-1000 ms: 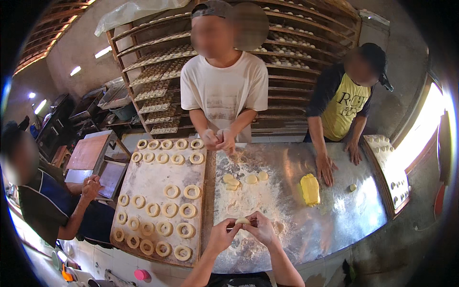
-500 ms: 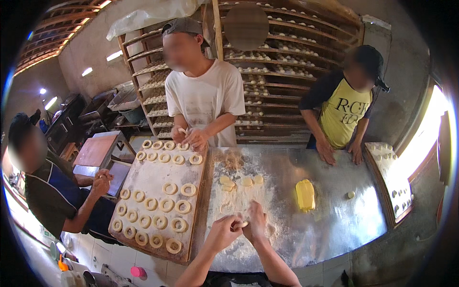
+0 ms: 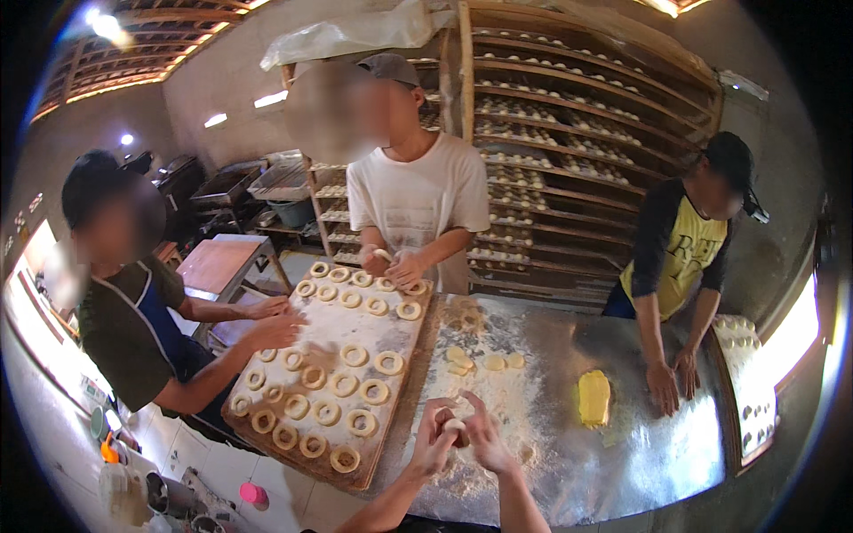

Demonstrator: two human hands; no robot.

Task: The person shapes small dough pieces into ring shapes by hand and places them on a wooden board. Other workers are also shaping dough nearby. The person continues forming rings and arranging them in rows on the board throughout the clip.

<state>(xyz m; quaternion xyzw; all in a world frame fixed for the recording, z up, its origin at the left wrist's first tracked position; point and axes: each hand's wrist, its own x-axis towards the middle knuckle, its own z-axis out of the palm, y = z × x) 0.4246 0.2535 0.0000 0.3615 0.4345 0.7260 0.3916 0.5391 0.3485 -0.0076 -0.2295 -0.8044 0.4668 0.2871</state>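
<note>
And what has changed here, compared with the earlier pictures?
The left worker's hands, clasped earlier, have parted and moved right over the ring board. The white-shirted worker's hands shifted left from the metal table to the board's far edge. The yellow-shirted worker's hands came forward from the table's far edge. Unchanged: a dough piece between the wearer's left hand and right hand; the yellow block; the dough discs.
</note>
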